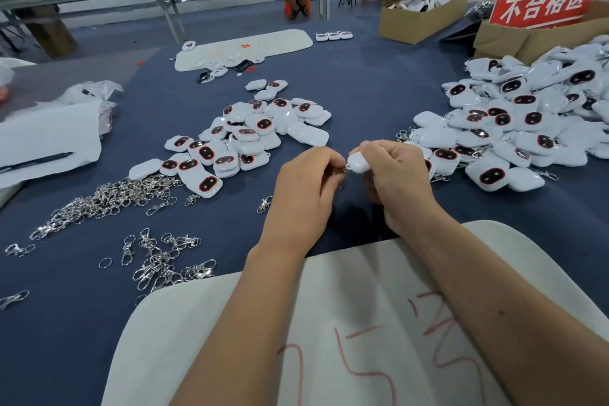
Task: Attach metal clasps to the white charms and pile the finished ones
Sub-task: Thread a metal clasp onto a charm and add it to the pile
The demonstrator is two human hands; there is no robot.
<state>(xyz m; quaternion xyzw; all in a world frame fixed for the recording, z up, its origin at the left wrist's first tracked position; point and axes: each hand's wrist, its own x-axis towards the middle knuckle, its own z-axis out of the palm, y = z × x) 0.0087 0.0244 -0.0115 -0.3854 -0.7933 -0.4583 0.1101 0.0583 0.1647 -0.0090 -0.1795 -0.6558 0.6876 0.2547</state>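
My left hand (304,189) is pinching a mostly hidden metal clasp (342,171); my right hand (392,175) is gripping a white charm (358,162). I'm seeing the finished pile (514,128) lying just right.

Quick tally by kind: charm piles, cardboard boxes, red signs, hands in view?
Charm piles: 2, the middle pile and the right pile
Cardboard boxes: 2, the far box and the box under the sign
Red signs: 1
Hands: 2, left hand, right hand
Total: 7
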